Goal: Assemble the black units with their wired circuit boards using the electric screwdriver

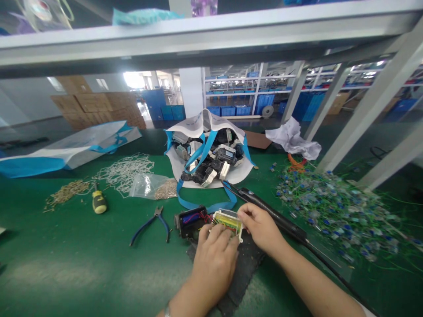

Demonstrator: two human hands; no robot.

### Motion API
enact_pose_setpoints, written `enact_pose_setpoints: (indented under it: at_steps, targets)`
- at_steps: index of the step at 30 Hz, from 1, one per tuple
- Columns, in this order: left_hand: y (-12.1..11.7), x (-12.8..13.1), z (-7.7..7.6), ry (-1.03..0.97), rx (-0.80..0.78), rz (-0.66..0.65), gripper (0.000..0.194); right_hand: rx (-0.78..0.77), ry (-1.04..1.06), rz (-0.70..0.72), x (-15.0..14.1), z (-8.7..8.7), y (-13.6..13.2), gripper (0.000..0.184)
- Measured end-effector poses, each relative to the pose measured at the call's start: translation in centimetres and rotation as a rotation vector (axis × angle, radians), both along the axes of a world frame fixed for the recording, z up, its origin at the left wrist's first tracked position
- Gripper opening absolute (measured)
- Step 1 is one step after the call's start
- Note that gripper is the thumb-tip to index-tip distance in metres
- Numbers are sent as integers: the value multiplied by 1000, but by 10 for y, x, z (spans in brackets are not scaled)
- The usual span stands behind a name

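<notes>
Both hands meet over a small opened device on a dark mat (244,268). The device has a white housing with a yellow-green circuit board (228,220) and a black half (190,221) with red and blue wires. My left hand (213,259) lies on the near side of the white housing, fingers curled against it. My right hand (261,226) pinches the housing's right edge with thumb and fingers. A black soldering iron (267,211) lies just behind my right hand, cable running off to the right.
Blue-handled pliers (152,224) and a yellow-black screwdriver (98,201) lie left on the green table (66,264). A white-blue bag (208,154) of black parts stands behind. A clear bag of small metal parts (155,187), white wire loops (127,169) and blue-green components (330,207) spread around.
</notes>
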State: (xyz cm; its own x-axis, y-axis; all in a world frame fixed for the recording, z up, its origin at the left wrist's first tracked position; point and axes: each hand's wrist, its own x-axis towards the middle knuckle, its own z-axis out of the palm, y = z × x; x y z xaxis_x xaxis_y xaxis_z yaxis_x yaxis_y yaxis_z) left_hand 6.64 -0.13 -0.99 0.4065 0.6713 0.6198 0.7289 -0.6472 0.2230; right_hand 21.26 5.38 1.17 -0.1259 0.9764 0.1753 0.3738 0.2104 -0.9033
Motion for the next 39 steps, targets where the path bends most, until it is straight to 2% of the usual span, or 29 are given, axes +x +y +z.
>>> enact_pose_setpoints:
  at_steps: [4, 9, 15, 20, 23, 25, 28, 30, 32, 34, 36, 39]
  targets:
    - [4, 0, -10, 15, -60, -16, 22, 9, -7, -2, -2, -2, 1, 19]
    - [3, -2, -5, 10, -91, -56, 25, 1, 9, -43, -1, -9, 2, 21]
    - [3, -10, 3, -47, -3, 14, 30, -4, 25, -76, 1, 8, -4, 21]
    - [5, -19, 5, -71, -27, 103, 25, -78, 165, 75, -8, 25, -20, 23]
    - [3, -15, 5, -86, -76, 93, 27, -154, 313, 209, -15, 31, -32, 24]
    - [2, -11, 5, -132, -83, 69, 18, -191, 385, 290, -19, 33, -38, 26]
    - [2, -10, 4, -232, -98, 47, 13, -181, 410, 328, -20, 32, -39, 26]
    - [4, -13, 4, -308, -141, 66, 13, -131, 305, 252, -18, 27, -34, 21]
    - [6, -20, 5, -391, -196, 98, 13, -49, 105, 140, -15, 20, -29, 15]
    - [9, -28, 7, -483, -240, 137, 17, 52, -112, 92, -13, 13, -24, 21]
    - [12, -35, 8, -582, -281, 170, 21, 136, -273, 133, -12, 9, -22, 36]
    - [14, -40, 11, -743, -347, 186, 24, 171, -426, 221, -10, 8, -23, 54]
